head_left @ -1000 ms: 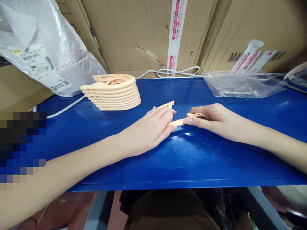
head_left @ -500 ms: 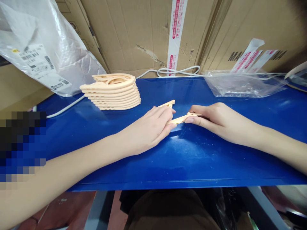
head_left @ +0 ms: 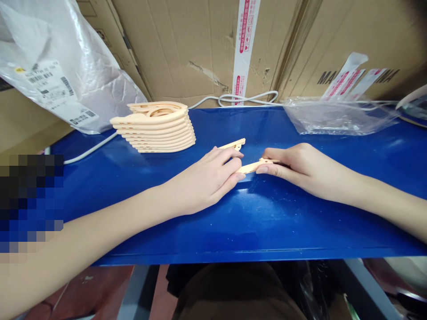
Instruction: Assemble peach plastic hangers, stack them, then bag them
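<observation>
A peach plastic folding hanger [head_left: 249, 168] is held between my two hands a little above the blue table. My left hand [head_left: 211, 180] is closed over its left part, the thumb along the near arm. Past those fingers the far arm sticks out, with a small round joint near its end. On the right, my right hand [head_left: 308, 171] pinches the other end between thumb and fingers. The middle of the hanger is hidden by my left hand. Behind my left hand stands a neat stack of matching folded hangers [head_left: 156, 129].
A silvery shipping bag [head_left: 96, 84] with labels leans at the back left. Tall cardboard boxes [head_left: 187, 49] wall off the rear. A clear plastic bag [head_left: 336, 119] lies at the back right, and a white cable [head_left: 248, 98] runs along the table's [head_left: 213, 235] far edge.
My left fingers have lifted and spread slightly on the hanger. The hanger's far arm has shifted slightly to the right. My right hand keeps its pinch almost in place.
</observation>
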Tool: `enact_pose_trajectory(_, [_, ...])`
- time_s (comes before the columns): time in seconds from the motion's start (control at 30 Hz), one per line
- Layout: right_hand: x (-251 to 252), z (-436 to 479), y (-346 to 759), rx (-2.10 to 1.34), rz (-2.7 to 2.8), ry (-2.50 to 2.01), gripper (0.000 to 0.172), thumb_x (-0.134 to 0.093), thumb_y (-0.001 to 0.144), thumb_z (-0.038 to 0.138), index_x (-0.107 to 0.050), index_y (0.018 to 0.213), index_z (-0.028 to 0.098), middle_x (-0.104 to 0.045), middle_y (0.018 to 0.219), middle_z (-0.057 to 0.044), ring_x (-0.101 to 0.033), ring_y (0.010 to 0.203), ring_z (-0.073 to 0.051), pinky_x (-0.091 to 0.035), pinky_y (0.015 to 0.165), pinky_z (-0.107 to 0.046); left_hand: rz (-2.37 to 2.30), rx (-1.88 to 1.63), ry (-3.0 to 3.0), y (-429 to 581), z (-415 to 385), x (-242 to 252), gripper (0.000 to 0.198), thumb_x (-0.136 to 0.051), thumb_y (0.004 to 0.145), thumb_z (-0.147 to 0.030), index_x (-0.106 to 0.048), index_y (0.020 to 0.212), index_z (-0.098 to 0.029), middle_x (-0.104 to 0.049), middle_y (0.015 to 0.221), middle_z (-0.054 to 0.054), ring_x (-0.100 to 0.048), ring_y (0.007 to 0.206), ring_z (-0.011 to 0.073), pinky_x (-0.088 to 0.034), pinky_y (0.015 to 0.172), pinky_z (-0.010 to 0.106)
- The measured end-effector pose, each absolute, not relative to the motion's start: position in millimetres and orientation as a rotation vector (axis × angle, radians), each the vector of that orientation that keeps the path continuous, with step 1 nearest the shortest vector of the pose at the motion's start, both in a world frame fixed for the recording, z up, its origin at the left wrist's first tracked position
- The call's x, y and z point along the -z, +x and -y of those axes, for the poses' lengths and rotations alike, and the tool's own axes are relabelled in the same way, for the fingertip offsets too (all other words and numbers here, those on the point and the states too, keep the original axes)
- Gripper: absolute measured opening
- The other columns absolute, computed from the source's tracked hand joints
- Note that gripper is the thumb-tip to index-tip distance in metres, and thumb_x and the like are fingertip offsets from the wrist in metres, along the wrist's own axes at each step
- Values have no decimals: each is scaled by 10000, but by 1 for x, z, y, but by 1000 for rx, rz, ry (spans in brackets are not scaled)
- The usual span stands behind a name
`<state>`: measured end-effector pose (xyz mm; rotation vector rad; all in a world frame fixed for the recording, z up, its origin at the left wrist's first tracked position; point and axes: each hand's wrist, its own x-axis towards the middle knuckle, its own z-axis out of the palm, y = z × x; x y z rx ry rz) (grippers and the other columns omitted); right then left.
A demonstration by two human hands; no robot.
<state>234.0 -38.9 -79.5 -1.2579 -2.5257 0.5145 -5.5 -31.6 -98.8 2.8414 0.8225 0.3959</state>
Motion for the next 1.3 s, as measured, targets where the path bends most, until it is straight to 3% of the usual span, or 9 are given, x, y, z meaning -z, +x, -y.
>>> enact_pose_trajectory(0.23, [81,37,235,-512,2521,-1258,464,-390,957,592,-460,704,209,-451,553,46,-383,488,-107,-263,531,-269,-809,-390,2879,-6,30,101,345,-272,1054,-342,-526,1178,-145,-504,1369,134,-328,1415,242,-266,1187,500])
enact_pose_trajectory(0.73, [84,37,236,-386,2550,-1307,460,-381,950,611,-469,737,213,-497,572,25,-403,506,-118,-258,534,-265,-834,-369,2859,-5,29,102,347,-275,1054,-344,-554,1101,-142,-517,1355,125,-354,1402,248,-240,1193,525])
enact_pose_trajectory(0.93, [83,37,235,-391,2523,-1324,483,-390,937,630,-456,701,213,-476,544,28,-392,490,-119,-256,523,-270,-852,-352,2857,-3,31,98,361,-265,1055,-319,-539,1208,-141,-488,1405,139,-281,1447,250,-271,1183,531])
enact_pose_trajectory(1.3, [84,38,233,-468,2470,-1399,454,-437,920,625,-531,753,213,-537,583,22,-444,525,-128,-285,523,-259,-864,-367,2869,-4,31,101,342,-277,1054,-318,-556,1111,-128,-505,1380,142,-341,1409,263,-268,1175,544])
